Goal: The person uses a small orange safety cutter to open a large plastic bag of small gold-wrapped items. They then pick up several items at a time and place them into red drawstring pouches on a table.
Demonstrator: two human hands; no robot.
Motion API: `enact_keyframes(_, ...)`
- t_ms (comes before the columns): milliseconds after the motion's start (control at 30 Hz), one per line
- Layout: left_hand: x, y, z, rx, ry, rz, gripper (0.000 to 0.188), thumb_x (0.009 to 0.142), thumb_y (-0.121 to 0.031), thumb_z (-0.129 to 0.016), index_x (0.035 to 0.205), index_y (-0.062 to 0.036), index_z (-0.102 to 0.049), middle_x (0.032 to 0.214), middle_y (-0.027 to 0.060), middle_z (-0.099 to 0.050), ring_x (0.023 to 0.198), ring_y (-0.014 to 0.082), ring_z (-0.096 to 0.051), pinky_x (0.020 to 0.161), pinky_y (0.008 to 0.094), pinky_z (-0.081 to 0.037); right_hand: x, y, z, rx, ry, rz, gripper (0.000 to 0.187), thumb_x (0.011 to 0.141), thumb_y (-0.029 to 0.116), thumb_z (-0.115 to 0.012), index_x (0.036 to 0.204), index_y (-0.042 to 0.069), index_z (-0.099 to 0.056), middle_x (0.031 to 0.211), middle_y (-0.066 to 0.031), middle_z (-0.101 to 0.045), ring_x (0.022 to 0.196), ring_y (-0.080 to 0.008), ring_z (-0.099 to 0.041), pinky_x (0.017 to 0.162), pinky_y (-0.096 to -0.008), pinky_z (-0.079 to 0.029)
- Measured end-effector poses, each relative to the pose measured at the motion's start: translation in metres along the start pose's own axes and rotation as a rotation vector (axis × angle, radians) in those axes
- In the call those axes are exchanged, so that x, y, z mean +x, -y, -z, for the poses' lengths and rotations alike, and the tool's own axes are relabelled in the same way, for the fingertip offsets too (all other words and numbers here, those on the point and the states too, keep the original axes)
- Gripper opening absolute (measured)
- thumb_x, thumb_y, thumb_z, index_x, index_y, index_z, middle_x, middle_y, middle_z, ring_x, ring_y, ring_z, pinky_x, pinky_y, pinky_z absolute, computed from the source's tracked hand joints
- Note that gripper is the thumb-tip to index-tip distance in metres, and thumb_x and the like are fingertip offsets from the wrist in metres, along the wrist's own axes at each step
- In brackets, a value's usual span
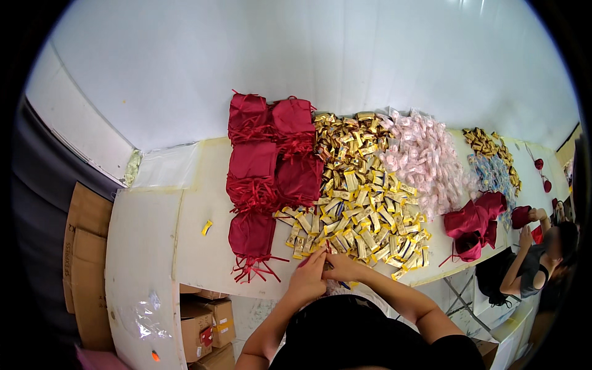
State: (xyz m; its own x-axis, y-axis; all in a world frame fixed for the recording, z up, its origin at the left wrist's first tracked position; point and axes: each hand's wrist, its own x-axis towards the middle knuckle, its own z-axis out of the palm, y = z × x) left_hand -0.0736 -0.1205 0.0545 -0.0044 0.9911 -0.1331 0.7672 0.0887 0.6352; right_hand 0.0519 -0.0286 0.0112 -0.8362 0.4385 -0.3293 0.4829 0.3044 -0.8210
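My left hand [307, 277] and my right hand [343, 267] meet at the table's front edge, fingers closed. Dark red cloth and a bit of red ribbon show at the fingertips, matching the pouches nearby; most of this pouch is hidden by my hands. Just beyond them spreads a heap of yellow-ended wrapped bars [370, 231]. To its left lie stacks of dark red drawstring pouches [251, 233] with ribbons hanging toward me. Gold-wrapped sweets [351, 139] fill the area behind the bars, and pink clear-wrapped packets [425, 154] are piled to the right.
One yellow-ended bar [207, 227] lies apart on the white table [203, 265]. Farther right are blue packets [492, 174], brown-gold sweets [484, 143] and bunched red pouches [473, 223]. Another person [530, 268] works at the right end. Cardboard boxes [196, 333] sit below the table.
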Motion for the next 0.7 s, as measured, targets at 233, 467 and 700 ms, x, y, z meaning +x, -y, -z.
enact_keyframes(233,-0.005,-0.004,-0.011,-0.050,0.150,0.134,0.063,0.064,-0.003,-0.047,0.126,-0.0016,-0.038,0.136,0.0081,-0.035,0.101,0.0332,-0.052,0.077,0.0396,-0.047,-0.005,0.001,-0.030,-0.172,-0.150,-0.249,0.036,0.071,0.027,-0.057,0.093,-0.001,-0.053,0.083,-0.0241,-0.061,0.079,-0.0410,-0.058,0.069,-0.0453,-0.047)
enact_keyframes(467,0.001,0.026,-0.031,-0.354,-0.098,0.002,0.051,0.065,-0.001,-0.046,0.116,0.0036,-0.049,0.123,0.0158,-0.049,0.111,0.0288,-0.049,0.094,0.0321,-0.039,0.011,-0.035,-0.033,-0.189,0.017,0.042,0.035,0.075,0.028,-0.054,0.099,0.001,-0.056,0.084,-0.0214,-0.062,0.080,-0.0399,-0.059,0.071,-0.0438,-0.048)
enact_keyframes(700,0.011,0.005,-0.039,-0.185,-0.008,0.034,0.047,0.068,-0.003,-0.047,0.114,0.0024,-0.050,0.122,0.0141,-0.049,0.106,0.0302,-0.051,0.091,0.0347,-0.041,0.024,-0.068,-0.049,-0.235,0.025,-0.211,0.038,0.075,0.041,-0.052,0.095,0.011,-0.062,0.090,-0.0182,-0.063,0.084,-0.0373,-0.060,0.072,-0.0432,-0.048)
